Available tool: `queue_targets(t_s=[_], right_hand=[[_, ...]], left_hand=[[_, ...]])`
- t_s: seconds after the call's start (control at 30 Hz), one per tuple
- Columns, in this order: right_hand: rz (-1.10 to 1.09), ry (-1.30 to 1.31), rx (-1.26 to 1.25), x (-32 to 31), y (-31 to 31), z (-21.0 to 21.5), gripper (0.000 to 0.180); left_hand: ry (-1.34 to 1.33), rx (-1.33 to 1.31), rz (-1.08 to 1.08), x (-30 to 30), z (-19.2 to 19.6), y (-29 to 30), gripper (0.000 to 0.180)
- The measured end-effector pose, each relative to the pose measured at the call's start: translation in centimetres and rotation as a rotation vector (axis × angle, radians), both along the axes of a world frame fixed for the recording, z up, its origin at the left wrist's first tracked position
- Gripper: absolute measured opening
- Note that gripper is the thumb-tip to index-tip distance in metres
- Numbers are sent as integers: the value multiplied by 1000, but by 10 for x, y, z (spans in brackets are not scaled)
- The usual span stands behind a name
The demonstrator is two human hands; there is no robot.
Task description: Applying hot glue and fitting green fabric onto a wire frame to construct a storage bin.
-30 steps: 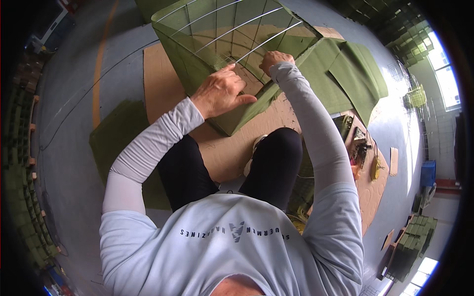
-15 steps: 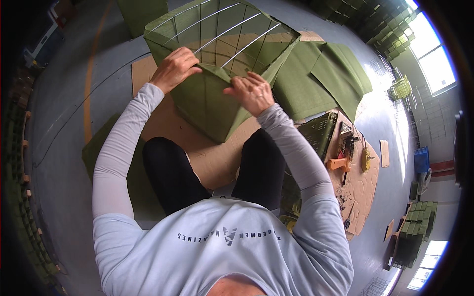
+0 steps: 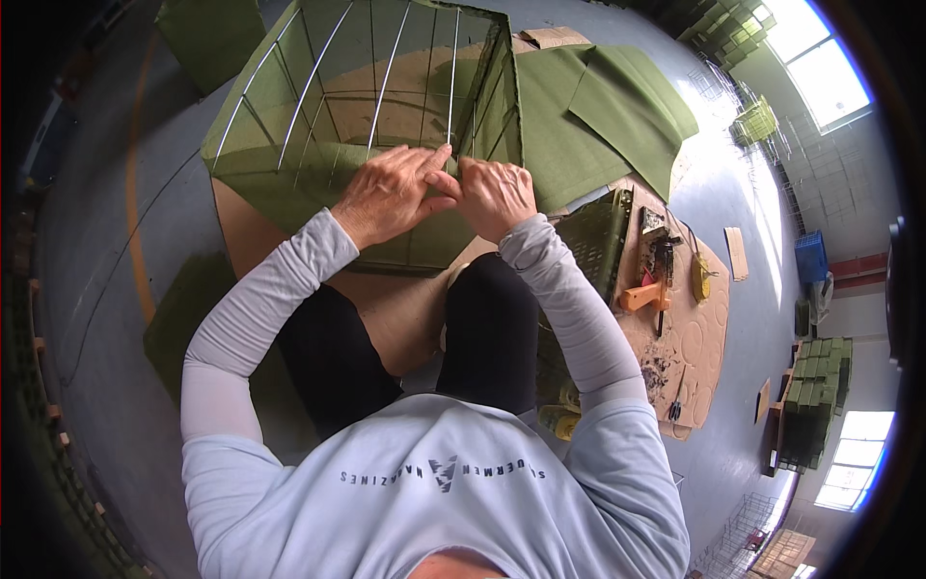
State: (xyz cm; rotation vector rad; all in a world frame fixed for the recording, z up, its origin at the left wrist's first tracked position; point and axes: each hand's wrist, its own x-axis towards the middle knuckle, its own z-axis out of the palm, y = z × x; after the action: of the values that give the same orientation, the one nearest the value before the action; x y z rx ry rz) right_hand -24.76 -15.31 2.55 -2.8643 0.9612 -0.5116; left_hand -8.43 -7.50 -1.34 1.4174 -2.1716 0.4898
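A box-shaped wire frame (image 3: 386,85) stands tilted in front of me, covered in green fabric (image 3: 280,198), with its open side showing bare metal rods. At the near right corner, my left hand (image 3: 394,193) closes over the fabric's edge, its fingers reaching along the rim beside a rod. Right next to it, my right hand (image 3: 496,196) grips the same edge near the corner, fingers bent over it. The two hands meet at the thumbs. The fabric held under the fingers is mostly hidden.
Flat green fabric panels (image 3: 569,145) lie right of the box. Beyond my right forearm, cardboard (image 3: 696,357) carries an orange-handled tool (image 3: 643,295) and scissors (image 3: 675,409). A green crate (image 3: 600,241) stands beside it. A cable (image 3: 125,253) crosses the floor at left.
The frame has turned, bringing another stretch of its rim toward me. My left hand has moved right and down along the edge, closing the gap to my right hand.
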Motion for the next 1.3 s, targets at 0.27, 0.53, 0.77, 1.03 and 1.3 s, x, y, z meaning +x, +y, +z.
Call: queue_targets(t_s=[0.27, 0.53, 0.77, 1.03, 1.3], right_hand=[[69, 463, 399, 12, -37, 8, 31], [-152, -115, 178, 23, -26, 3, 56], [-48, -16, -139, 12, 20, -20, 69], [-70, 112, 123, 22, -11, -8, 83], [-215, -36, 330, -35, -97, -3, 77]], left_hand=[[92, 585, 236, -12, 29, -18, 92], [449, -20, 139, 2, 35, 2, 58], [12, -98, 228, 6, -1, 37, 44], [130, -52, 118, 18, -6, 1, 22], [152, 148, 252, -79, 15, -27, 29]])
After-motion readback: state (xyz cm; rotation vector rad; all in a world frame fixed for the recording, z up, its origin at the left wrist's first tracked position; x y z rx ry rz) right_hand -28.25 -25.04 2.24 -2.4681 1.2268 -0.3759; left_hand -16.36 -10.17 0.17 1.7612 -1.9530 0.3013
